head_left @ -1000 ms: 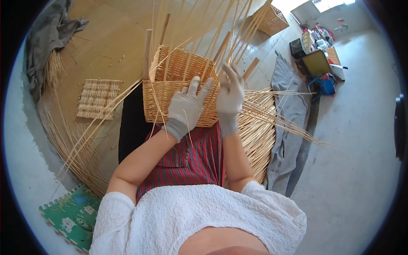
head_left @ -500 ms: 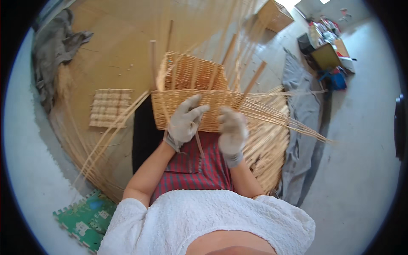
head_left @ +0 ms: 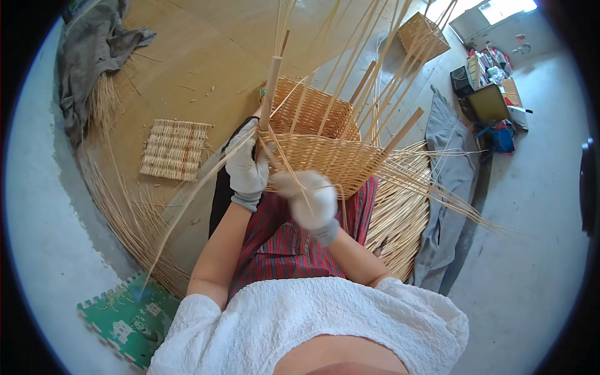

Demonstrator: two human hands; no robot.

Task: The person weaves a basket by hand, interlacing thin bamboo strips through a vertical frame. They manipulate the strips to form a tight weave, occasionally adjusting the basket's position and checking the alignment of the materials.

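A half-woven wicker basket (head_left: 312, 153) rests on my lap, with wooden corner posts and long upright strands rising from its rim. My left hand (head_left: 245, 167), in a pale glove, is closed round the basket's left corner beside the wooden post (head_left: 271, 84). In front of the near wall is my gloved right hand (head_left: 312, 201), its fingers smeared by motion. A thin wicker strand (head_left: 286, 161) runs from the left corner down to the right hand; whether the fingers grip it is unclear.
A woven wicker panel (head_left: 175, 150) lies on the floor at left. Loose reeds (head_left: 128, 219) spread near a green foam mat (head_left: 134, 319). A wicker bundle (head_left: 400, 219) and grey cloth (head_left: 444, 187) lie at right. Behind stand a finished-looking basket (head_left: 422, 37) and cluttered boxes (head_left: 494, 100).
My left hand has gone from the near wall to the basket's left corner. The right hand has moved left and down. The basket has shifted right and tilted, its right side lower.
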